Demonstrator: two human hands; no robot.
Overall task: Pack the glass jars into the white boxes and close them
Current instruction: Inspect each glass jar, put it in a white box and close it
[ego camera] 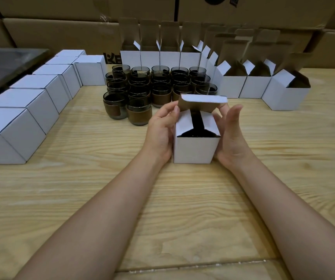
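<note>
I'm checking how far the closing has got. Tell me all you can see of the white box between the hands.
The white box stands upright on the wooden table. It looks like thin cardboard, white outside, brown inside. Its side flaps are folded in, a dark gap between them. The lid flap is half lowered, not yet tucked in. The left hand pinches the lid's left corner; the right hand lies flat against its right side, fingertips at the lid.

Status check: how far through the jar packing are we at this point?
Done: a row of closed white boxes on the left. In hand: one white box at centre, side flaps folded in; the left hand pinches its lid flap, the right hand rests against the side, lid not yet tucked. Left: a cluster of glass jars and the open boxes behind and beside them.
</note>
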